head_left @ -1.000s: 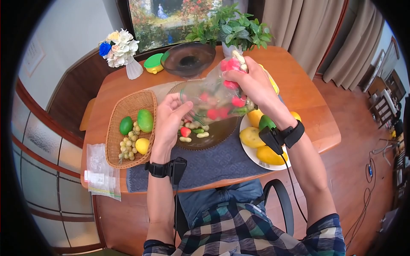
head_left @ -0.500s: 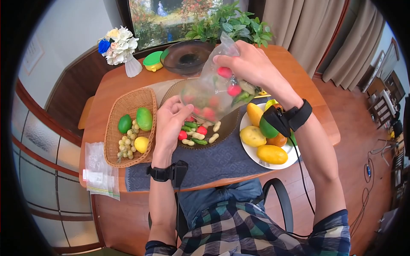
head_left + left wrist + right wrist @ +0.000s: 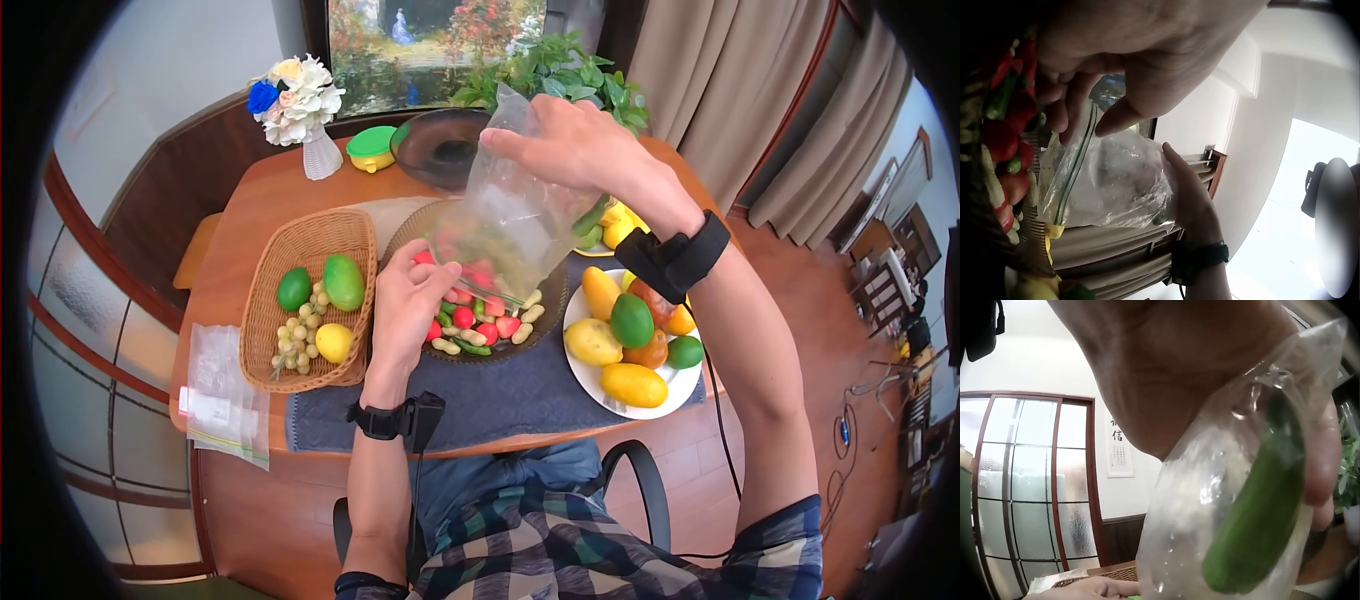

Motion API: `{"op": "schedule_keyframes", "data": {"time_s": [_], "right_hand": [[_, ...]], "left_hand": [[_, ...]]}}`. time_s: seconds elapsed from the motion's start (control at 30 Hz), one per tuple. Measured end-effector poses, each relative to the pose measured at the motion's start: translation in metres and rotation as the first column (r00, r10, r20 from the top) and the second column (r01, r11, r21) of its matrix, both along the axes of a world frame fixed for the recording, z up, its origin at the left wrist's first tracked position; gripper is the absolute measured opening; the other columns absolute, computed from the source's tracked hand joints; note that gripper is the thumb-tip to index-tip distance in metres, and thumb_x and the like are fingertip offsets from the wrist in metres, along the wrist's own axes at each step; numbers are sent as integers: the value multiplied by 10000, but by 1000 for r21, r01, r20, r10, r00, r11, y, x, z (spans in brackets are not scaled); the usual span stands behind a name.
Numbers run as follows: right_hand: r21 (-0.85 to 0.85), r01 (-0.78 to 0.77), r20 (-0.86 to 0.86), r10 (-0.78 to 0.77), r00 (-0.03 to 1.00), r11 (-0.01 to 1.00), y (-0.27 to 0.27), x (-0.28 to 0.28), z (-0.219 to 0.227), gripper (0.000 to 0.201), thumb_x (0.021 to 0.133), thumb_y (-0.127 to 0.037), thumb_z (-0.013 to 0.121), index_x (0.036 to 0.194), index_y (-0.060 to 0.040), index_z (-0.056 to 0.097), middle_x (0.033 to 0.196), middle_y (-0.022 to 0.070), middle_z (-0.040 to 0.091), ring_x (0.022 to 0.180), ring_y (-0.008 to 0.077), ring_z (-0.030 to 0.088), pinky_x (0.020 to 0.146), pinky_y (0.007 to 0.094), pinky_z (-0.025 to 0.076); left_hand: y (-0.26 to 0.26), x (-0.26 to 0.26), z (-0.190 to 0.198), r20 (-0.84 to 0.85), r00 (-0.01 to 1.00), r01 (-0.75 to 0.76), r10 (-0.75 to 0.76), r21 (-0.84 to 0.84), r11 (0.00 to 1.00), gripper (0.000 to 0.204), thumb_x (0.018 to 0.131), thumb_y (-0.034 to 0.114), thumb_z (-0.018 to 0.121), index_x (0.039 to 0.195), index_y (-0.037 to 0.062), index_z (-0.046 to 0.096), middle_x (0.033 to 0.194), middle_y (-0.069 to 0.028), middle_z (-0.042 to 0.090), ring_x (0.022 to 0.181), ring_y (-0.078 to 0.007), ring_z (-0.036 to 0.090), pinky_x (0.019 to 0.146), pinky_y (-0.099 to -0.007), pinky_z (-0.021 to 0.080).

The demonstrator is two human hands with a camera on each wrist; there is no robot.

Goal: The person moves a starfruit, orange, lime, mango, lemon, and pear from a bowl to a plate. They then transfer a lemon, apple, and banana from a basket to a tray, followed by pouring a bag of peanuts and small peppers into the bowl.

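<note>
A clear plastic zip bag point(image 3: 505, 215) hangs tilted, its open mouth low over a brown scalloped bowl point(image 3: 556, 318). My left hand point(image 3: 406, 305) pinches the bag's mouth edge at the bowl's left side. Higher up, my right hand point(image 3: 578, 145) grips the bag's bottom end. A long green vegetable point(image 3: 1260, 506) shows through the plastic beside the right hand's fingers in the right wrist view. Below the mouth, the bowl holds several red radish-like pieces point(image 3: 463, 317), peanuts point(image 3: 530, 315) and green peppers point(image 3: 472, 349). The bag hides part of the bowl.
Left of the bowl sits a wicker basket point(image 3: 262, 275) with green fruit, grapes and a lemon. A white plate point(image 3: 686, 383) of mangoes and other fruit is at right. Another plastic bag point(image 3: 226, 410) overhangs the table's left edge. Behind stand a dark glass bowl point(image 3: 435, 150) and a green-lidded container point(image 3: 372, 148).
The right hand has lifted and tipped the bag's bottom end up. Many radish-like pieces, peanuts and peppers have dropped into the bowl, and the bag looks emptier. The left hand stays at its mouth.
</note>
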State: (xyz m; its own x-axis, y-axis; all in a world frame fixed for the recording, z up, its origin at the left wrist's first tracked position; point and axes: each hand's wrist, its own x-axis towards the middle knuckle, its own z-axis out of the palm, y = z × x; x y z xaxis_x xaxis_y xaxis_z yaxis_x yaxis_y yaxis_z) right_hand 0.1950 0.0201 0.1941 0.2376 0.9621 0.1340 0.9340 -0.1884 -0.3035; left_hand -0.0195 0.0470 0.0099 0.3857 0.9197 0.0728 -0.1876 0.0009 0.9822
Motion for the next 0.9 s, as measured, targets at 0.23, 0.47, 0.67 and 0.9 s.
{"op": "schedule_keyframes", "data": {"time_s": [0.23, 0.47, 0.67, 0.9], "right_hand": [[-83, -1, 238, 21, 971, 997, 17, -24, 23, 874, 969, -781, 557, 1305, 9, 717, 1248, 277, 749, 1202, 442, 720, 995, 523, 575], [-72, -17, 362, 43, 931, 997, 20, -51, 27, 735, 1018, -711, 545, 1302, -80, 793, 1236, 164, 798, 1166, 354, 763, 1024, 486, 579], [-149, -63, 156, 86, 984, 987, 17, -54, 43, 881, 976, -740, 590, 1402, 28, 667, 1266, 296, 740, 1136, 390, 762, 957, 483, 606], [-146, -122, 36, 129, 991, 982, 13, -35, 51, 721, 972, -576, 725, 1306, 62, 715, 998, 175, 771, 876, 240, 766, 742, 356, 592]], "left_hand": [[-5, -1, 0, 62, 998, 3, -3, 12, 1000, 745, 1012, 75, 762, 1598, -131, 350, 894, -80, 756, 760, -91, 669, 634, -216, 463], [0, -6, -5, 71, 997, 32, -32, 4, 999, 715, 1030, 86, 743, 1597, -121, 360, 940, -127, 782, 763, -97, 668, 635, -216, 468], [2, -11, -6, 84, 996, -2, 3, -15, 1000, 688, 1038, 97, 735, 1583, -123, 378, 948, -152, 783, 771, -115, 680, 636, -218, 470], [2, -11, -7, 109, 994, 6, -3, -32, 999, 672, 1046, 108, 726, 1575, -127, 385, 932, -164, 780, 764, -127, 691, 623, -228, 476]]}}
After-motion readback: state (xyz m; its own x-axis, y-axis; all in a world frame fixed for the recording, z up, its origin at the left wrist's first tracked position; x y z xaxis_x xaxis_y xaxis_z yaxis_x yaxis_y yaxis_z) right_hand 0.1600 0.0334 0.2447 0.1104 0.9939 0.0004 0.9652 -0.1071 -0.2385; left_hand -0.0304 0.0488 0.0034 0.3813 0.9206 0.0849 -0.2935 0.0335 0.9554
